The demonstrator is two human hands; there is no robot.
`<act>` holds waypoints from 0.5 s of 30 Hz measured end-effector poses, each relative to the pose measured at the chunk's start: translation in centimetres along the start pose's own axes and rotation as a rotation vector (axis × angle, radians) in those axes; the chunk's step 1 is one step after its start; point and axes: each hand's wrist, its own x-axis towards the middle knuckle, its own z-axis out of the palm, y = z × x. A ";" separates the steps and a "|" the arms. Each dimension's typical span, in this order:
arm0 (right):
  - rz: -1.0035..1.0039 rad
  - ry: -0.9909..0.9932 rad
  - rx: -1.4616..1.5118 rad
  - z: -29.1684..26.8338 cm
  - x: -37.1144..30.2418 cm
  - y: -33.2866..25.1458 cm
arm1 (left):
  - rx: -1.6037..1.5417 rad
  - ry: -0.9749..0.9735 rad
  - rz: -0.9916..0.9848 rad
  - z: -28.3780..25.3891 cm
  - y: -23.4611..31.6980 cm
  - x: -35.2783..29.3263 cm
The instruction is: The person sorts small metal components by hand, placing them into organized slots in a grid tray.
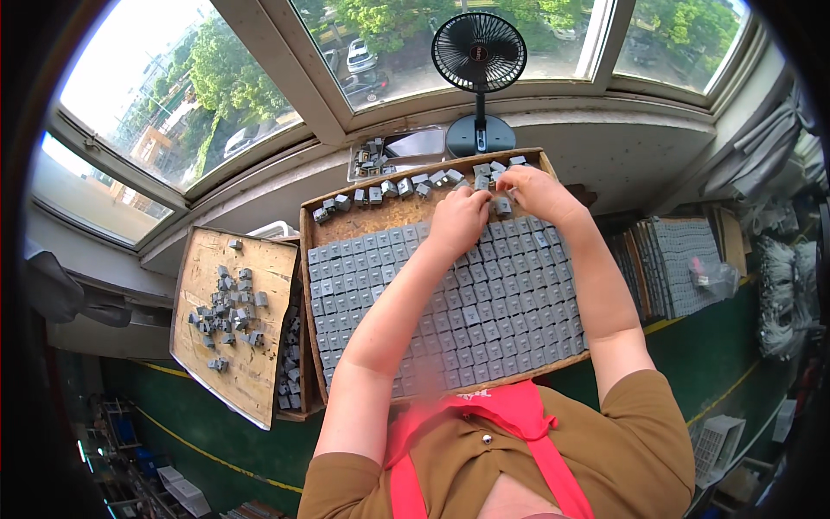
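A shallow wooden tray (pixel 313 363) lies in front of me, filled over most of its area with rows of small grey block-shaped parts (pixel 450 324). Over the upper rows is my left hand (pixel 458 222), its fingers bent together by the bare strip of the tray. To its right, my right hand (pixel 538 192) has its fingers curled in toward the left fingertips. Both hands are closed; what their fingertips hold is hidden. A loose grey block (pixel 502 206) sits between them, and several more loose blocks (pixel 405 187) line the far edge.
On the left, a tilted wooden board (pixel 194 346) bears a heap of loose grey blocks (pixel 229 307). Beyond the tray stand a clear plastic container (pixel 419 143) and a black fan (pixel 478 54), under the windows. Stacked trays (pixel 683 251) of parts stand at right.
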 end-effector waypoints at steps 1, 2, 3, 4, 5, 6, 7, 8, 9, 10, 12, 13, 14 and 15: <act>0.002 0.000 -0.001 -0.5 -0.2 0.1 | -0.013 -0.077 -0.013 -0.2 0.4 0.0; 0.049 0.028 0.013 -1.7 -0.4 -0.6 | -0.023 -0.151 -0.029 -0.3 0.5 0.0; 0.096 0.056 0.027 -2.2 -0.4 -0.9 | -0.022 -0.149 -0.031 -0.2 0.3 0.0; 0.093 0.055 0.028 -2.1 -0.3 -0.9 | -0.006 -0.182 -0.020 0.0 -0.2 0.0; 0.087 0.029 -0.053 -1.9 -0.3 -0.5 | 0.006 -0.219 -0.003 0.1 -0.3 0.2; 0.079 0.002 -0.133 -1.7 -0.3 -0.2 | 0.004 -0.220 0.003 0.3 -0.3 0.3; 0.071 -0.026 -0.212 -1.5 -0.4 0.0 | -0.026 -0.205 -0.016 0.4 -0.4 0.5; 0.072 -0.026 -0.212 -1.4 -0.3 0.0 | -0.054 -0.189 -0.039 0.1 -0.3 0.5; 0.054 -0.019 -0.274 -1.2 -0.3 -0.1 | -0.053 -0.190 -0.039 0.0 0.1 0.6; 0.036 -0.013 -0.336 -1.0 -0.2 -0.2 | -0.050 -0.162 -0.061 0.1 0.6 0.8; 0.004 0.011 -0.371 -0.3 0.1 0.4 | -0.049 -0.133 -0.082 0.4 1.7 1.0; -0.026 0.035 -0.404 0.0 0.2 0.7 | 0.004 -0.128 -0.072 0.8 2.2 1.1; -0.028 0.035 -0.406 0.2 0.2 0.7 | 0.058 -0.122 -0.063 1.0 2.3 1.2; -0.035 0.038 -0.428 0.4 0.2 0.8 | 0.058 -0.120 -0.063 1.2 2.1 1.3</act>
